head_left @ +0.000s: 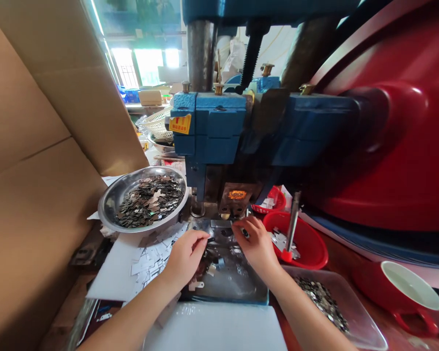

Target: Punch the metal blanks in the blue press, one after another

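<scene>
left hand point(186, 254) centre frame, fingers curled together over grey steel press bed point(237, 285); couldn't tell if gripping | right hand point(256, 243) just beside, fingertips bunched below blue punch press point(208, 126); grip unclear | small silver stamped blanks point(220, 263) lay loose on bed between hands | round steel bowl of dark stampings point(112, 196) sat left | red plastic bowl point(312, 246) sat right

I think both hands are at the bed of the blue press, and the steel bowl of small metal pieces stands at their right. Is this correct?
No. The head view shows the steel bowl left of the hands, not right. The left hand and right hand are at the bed of the blue press.
</scene>
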Tool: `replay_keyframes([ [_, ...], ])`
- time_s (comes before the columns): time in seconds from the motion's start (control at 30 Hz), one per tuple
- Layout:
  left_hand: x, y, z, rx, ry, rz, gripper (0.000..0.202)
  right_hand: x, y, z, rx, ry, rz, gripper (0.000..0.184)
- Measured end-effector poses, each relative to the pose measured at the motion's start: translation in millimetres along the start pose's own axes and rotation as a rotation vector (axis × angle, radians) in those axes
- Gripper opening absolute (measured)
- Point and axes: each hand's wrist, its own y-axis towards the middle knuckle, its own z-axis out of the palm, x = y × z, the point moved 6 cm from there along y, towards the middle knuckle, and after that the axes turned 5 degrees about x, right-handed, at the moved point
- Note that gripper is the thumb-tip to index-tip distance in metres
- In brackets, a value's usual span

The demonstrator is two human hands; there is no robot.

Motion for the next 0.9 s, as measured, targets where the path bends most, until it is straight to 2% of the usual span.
replay_keyframes([
  [0.17, 10.0, 11.0, -4.5, 0.001, -0.119, -0.168, 0.022, 3.9, 20.7, 21.7, 0.006, -0.113, -0.002, 0.02],
  [0.23, 10.7, 13.7, -6.0, -0.005, -0.143, -0.173, 0.02, 6.7, 19.8, 24.4, 0.027, -0.18, -0.025, 0.022],
  [0.43, 7.3, 23.4, -11.3, -0.046, -0.183, -0.172, 0.019, 20.9, 9.6, 14.2, 0.116, -0.281, -0.163, 0.023],
  [0.6, 5.3, 36.5, -9.9, -0.069, -0.168, -0.168, 0.018, 25.9, 4.7, 11.1, 0.127, -0.311, -0.236, 0.022],
  [0.73, 1.8, 47.2, -7.0, -0.08, -0.094, -0.174, 0.018, 24.6, 0.4, 13.5, 0.11, -0.239, -0.226, 0.023],
  [0.9, -3.6, 53.9, 2.6, -0.043, -0.057, -0.206, 0.018, 7.3, -1.1, 14.1, 0.066, 0.023, -0.066, 0.033],
])
